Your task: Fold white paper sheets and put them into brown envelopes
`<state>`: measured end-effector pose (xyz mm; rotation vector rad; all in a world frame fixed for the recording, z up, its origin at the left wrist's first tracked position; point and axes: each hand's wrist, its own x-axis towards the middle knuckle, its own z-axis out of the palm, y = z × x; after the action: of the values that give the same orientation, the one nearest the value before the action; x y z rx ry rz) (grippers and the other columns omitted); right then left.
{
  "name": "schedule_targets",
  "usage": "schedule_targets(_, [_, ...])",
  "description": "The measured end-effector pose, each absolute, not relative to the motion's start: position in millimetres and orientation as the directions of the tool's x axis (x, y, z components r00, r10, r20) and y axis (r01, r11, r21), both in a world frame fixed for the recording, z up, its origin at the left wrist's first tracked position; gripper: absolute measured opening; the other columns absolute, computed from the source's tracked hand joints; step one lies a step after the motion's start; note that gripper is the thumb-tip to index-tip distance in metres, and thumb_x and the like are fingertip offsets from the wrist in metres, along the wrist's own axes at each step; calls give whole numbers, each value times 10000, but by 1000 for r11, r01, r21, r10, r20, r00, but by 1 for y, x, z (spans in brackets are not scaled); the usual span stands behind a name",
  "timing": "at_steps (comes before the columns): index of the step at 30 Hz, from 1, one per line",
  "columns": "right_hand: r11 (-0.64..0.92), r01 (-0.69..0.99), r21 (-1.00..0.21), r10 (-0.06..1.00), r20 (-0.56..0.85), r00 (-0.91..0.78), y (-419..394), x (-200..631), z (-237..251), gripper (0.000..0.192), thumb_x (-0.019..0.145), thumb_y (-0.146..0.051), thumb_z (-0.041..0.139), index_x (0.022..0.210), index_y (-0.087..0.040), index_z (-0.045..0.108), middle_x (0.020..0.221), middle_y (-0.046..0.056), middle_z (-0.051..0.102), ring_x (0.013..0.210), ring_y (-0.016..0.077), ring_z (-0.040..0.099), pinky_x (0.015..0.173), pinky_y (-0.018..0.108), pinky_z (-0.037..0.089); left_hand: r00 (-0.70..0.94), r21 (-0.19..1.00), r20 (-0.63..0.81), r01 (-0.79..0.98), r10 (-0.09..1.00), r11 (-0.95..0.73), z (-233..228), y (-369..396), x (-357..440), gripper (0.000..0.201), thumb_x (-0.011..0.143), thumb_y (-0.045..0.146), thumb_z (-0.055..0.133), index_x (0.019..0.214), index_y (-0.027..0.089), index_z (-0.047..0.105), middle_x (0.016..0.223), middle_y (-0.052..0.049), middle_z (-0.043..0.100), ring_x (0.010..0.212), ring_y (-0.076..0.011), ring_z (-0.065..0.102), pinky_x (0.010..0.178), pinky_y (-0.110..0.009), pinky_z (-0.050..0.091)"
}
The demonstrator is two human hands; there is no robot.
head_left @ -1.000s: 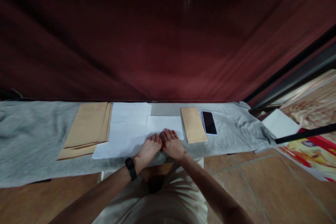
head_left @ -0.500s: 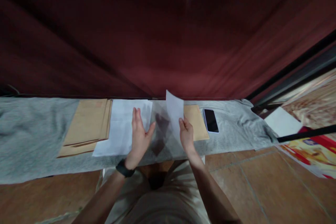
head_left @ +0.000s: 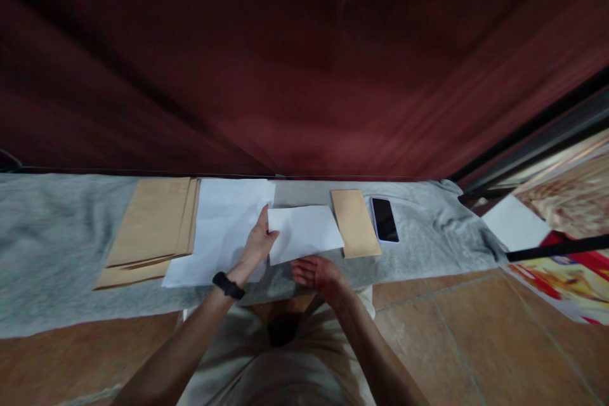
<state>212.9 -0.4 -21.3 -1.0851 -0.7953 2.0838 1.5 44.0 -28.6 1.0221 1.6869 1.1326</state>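
My left hand [head_left: 259, 242], with a dark watch on its wrist, pinches the left end of a folded white sheet of paper [head_left: 304, 231]. The sheet lies sideways above the grey cloth. Just below its lower edge is my right hand [head_left: 314, 271], palm turned up and fingers stretched out, holding nothing. Larger white sheets [head_left: 221, 203] lie flat under and left of my left hand. One brown envelope [head_left: 356, 222] rests right of the folded sheet, its left edge close to the paper's right end.
A stack of brown envelopes [head_left: 152, 222] lies at the left on the grey cloth [head_left: 52, 247]. Right of the single envelope is a phone [head_left: 384, 219]. A dark red curtain [head_left: 304, 76] rises behind. A colourful printed box [head_left: 566, 279] stands at far right.
The folded sheet has gone from my right hand to my left and turned from upright to sideways. My right hand has let go and moved down and left.
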Motion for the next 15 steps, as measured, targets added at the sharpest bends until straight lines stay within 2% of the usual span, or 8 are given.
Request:
schedule_targets(2, [-635, -121, -763, 687, -486, -541, -2, 223, -18, 330, 874, -413, 607, 1032, -142, 711, 1096, 175, 765, 881, 250, 756, 867, 443, 596, -291, 904, -171, 334, 941, 268, -31, 50, -4, 928, 747, 98, 624, 1597, 172, 260, 1065, -54, 754, 872, -210, 700, 838, -331, 544])
schedule_targets(3, [-586, -57, -809, 713, -481, -510, 0, 226, -17, 371, 900, -447, 575, 1054, -139, 715, 1098, 179, 764, 886, 261, 756, 867, 458, 596, -289, 872, -152, 412, 945, 266, -31, 51, -4, 914, 762, 97, 609, 1600, 167, 252, 1107, -71, 748, 908, -219, 702, 856, -336, 539])
schedule_targets(6, [-285, 103, -953, 893, -303, -333, 20, 225, -14, 427, 968, -481, 478, 1159, -178, 710, 1229, 146, 729, 1093, 283, 708, 1005, 482, 542, -273, 747, -122, 608, 954, 269, -29, 52, 2, 871, 814, 108, 576, 1610, 161, 227, 1144, -106, 740, 957, -235, 707, 872, -340, 523])
schedule_targets(7, [-194, 146, -970, 926, -231, -300, 29, 222, -15, 405, 974, -451, 493, 1235, -212, 690, 1348, 111, 675, 1245, 271, 633, 1110, 463, 469, -264, 707, -120, 654, 957, 269, -28, 52, 4, 856, 831, 114, 566, 1613, 159, 220, 1116, -109, 747, 941, -234, 710, 863, -337, 519])
schedule_targets(8, [-7, 270, -963, 953, -88, -289, 39, 219, -18, 421, 994, -421, 469, 1323, -229, 649, 1453, 85, 601, 1359, 255, 543, 1177, 446, 403, -256, 671, -119, 692, 959, 268, -28, 52, 5, 844, 846, 122, 557, 1615, 158, 212, 1071, -106, 755, 913, -232, 714, 849, -333, 518])
schedule_targets(9, [156, 398, -904, 953, 32, -300, 49, 216, -21, 446, 1011, -396, 443, 1390, -225, 605, 1532, 78, 523, 1436, 247, 458, 1221, 442, 344, -250, 639, -118, 722, 961, 266, -27, 53, 6, 835, 858, 129, 547, 1618, 156, 202, 1022, -99, 761, 880, -229, 715, 833, -330, 518])
schedule_targets(11, [360, 607, -709, 921, 167, -352, 65, 209, -31, 494, 1038, -359, 399, 1482, -176, 516, 1611, 101, 409, 1511, 253, 337, 1252, 457, 287, -238, 595, -106, 762, 965, 253, -26, 55, 5, 832, 869, 133, 535, 1622, 154, 182, 967, -86, 761, 844, -225, 715, 817, -328, 523])
schedule_targets(15, [454, 788, -416, 891, 221, -397, 76, 199, -55, 522, 1060, -331, 383, 1533, -117, 435, 1623, 158, 369, 1526, 292, 300, 1237, 516, 276, -224, 551, 40, 818, 974, 166, -24, 54, 7, 804, 870, 115, 505, 1614, 129, 201, 1142, -143, 725, 994, -253, 705, 890, -373, 542])
